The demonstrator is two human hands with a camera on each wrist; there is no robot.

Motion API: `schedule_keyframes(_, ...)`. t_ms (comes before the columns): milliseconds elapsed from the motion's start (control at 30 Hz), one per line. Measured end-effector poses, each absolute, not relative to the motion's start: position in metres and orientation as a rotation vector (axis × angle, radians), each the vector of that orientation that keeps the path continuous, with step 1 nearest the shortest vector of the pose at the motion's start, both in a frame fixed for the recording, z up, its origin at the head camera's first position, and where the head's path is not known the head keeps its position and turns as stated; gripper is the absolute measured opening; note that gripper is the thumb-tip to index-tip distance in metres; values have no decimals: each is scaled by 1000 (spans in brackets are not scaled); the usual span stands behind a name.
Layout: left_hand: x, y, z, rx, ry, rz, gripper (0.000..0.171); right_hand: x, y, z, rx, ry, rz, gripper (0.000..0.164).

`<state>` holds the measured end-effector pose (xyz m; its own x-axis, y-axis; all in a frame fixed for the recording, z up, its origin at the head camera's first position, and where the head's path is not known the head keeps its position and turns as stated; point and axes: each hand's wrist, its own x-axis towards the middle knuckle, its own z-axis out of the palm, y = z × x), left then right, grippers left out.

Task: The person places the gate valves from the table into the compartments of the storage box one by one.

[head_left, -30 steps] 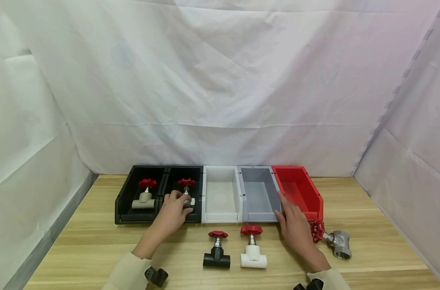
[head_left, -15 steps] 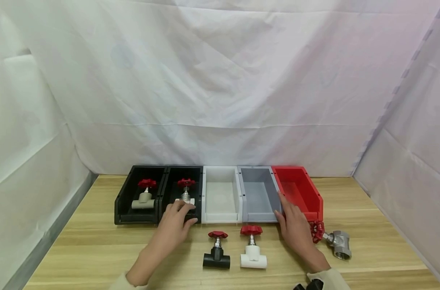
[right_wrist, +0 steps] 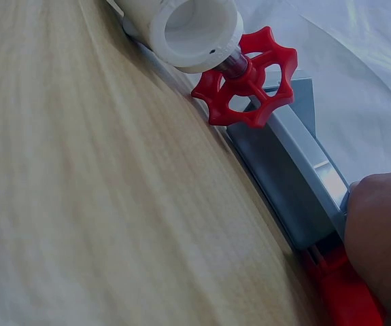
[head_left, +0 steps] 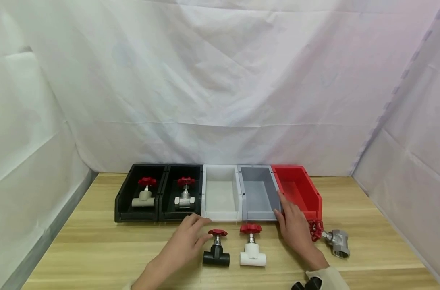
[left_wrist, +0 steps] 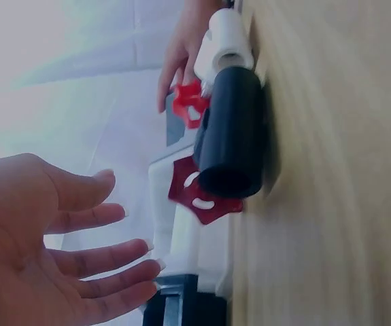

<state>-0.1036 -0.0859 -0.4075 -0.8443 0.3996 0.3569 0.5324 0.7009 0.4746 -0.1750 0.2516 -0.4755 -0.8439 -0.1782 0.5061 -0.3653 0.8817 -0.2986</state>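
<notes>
My left hand (head_left: 185, 241), fingers spread and holding nothing, hovers just left of a black tee-shaped valve (head_left: 216, 255) with a red handwheel. In the left wrist view the fingers (left_wrist: 107, 265) point toward this valve (left_wrist: 232, 136), a gap between them. Beside it on the table stands a white valve (head_left: 252, 254), also red-wheeled. My right hand (head_left: 296, 227) rests on the rim between the grey bin (head_left: 260, 216) and the red bin (head_left: 316, 201), fingers extended. A beige valve (head_left: 144, 199) sits in the leftmost black bin (head_left: 123, 217), a metal valve (head_left: 185, 201) in the second black bin (head_left: 167, 216).
Another metal valve (head_left: 339, 243) with a red handwheel lies on the table right of my right hand. A white bin (head_left: 221, 216) stands mid-row between black and grey ones. White cloth (head_left: 220, 88) hangs behind the row and along both sides.
My left hand has left the metal valve inside the second black bin and moved right and toward the front, near the black valve. The right hand has stayed in place.
</notes>
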Motion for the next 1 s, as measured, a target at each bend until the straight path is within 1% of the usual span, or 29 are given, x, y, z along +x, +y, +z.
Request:
schedule_keyframes(433,-90,-75,-405,-937,-2866,-944,30,-176,250,-477,384,-2575,533,76)
schedule_keyframes(767,-89,-71,-416,-923,-2997,-947,39,-176,249,-474,381,-2579,531,76)
schedule_keyframes(1000,-90,-69,-421,-918,-3048,-952,42,-176,250,-474,372,-2589,527,78)
